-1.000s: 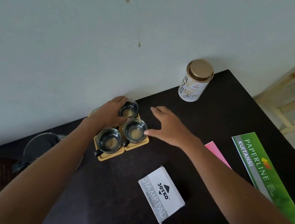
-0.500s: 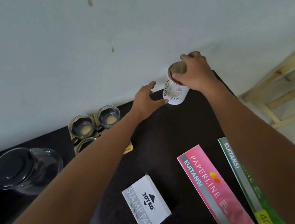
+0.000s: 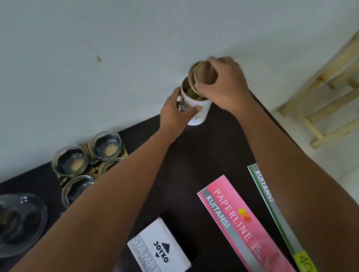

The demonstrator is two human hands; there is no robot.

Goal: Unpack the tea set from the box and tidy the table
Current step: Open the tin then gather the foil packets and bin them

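Observation:
A white tea canister (image 3: 200,108) stands at the table's far edge by the wall. My left hand (image 3: 175,112) is wrapped around its body. My right hand (image 3: 224,83) holds its gold lid (image 3: 203,76), tilted up off the rim, so the greenish contents show inside. Several glass cups (image 3: 70,162) sit on wooden coasters (image 3: 123,148) at the back left. A glass teapot (image 3: 7,222) with a dark lid stands at the left edge.
A white stamp pad box (image 3: 160,255) lies near the front middle. A pink receipt book (image 3: 244,231) and a green one (image 3: 284,230) lie to the right. A wooden stool (image 3: 337,90) stands on the floor beyond the dark table (image 3: 201,160).
Both hands left the cups and went to the canister. My left hand closed round its body and my right hand lifted the lid off the rim. The camera view shifted right.

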